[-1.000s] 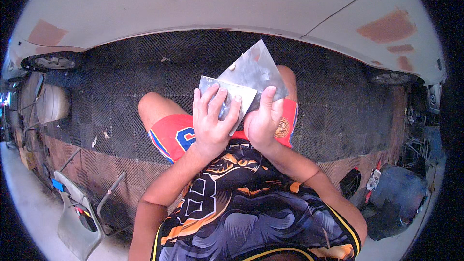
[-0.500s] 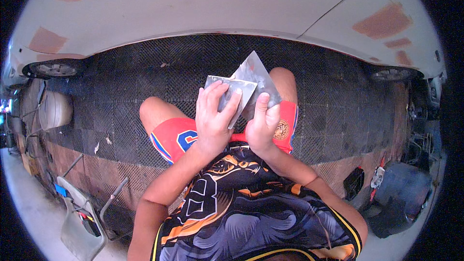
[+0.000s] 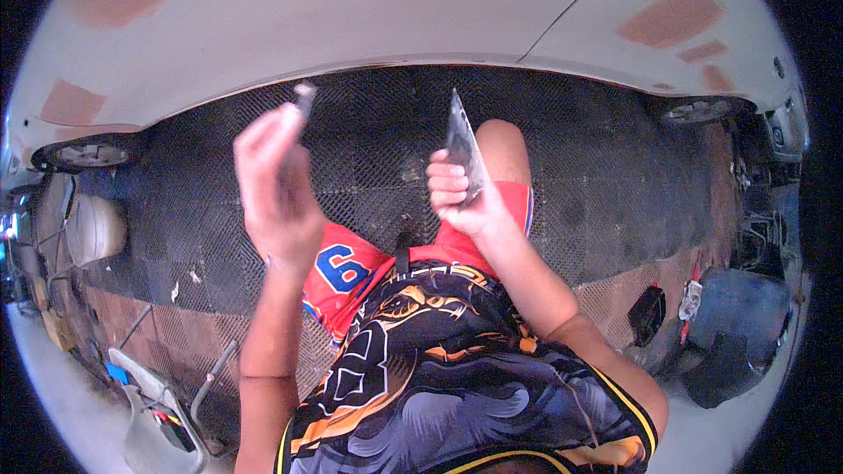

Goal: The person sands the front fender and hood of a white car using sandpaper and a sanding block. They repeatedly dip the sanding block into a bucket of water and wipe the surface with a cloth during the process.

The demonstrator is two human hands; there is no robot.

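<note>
Just right of the frame's middle, the right hand [image 3: 464, 196] curls its fingers snugly round a thin metal plate [image 3: 464, 142], seen nearly edge-on as a narrow, smeared grey wedge with its point upward. Left of centre, the left hand [image 3: 277, 184] is raised and blurred, its fingers drawn together on a thin dark piece [image 3: 305, 106] with a pale, glossy-looking tip; the blur hides its full shape. The two hands are well apart.

Across the top of the frame bows the vehicle panel [image 3: 351, 13], smooth, matte and pale grey, cut by a fine dark seam [image 3: 575, 4] and marked with flat reddish-brown patches [image 3: 672, 13]. Below it spread black floor tiles [image 3: 369, 180] with a ribbed, criss-cross texture, meeting brown tiles [image 3: 211, 320] of similar grain. Red cloth shorts [image 3: 470, 244] and a dark, orange-patterned jersey [image 3: 474, 395] fill the lower centre. At the left edge stands a rounded, off-white bucket [image 3: 98, 230]; at lower left, a pale moulded chair [image 3: 149, 439] with tubular metal legs
</note>
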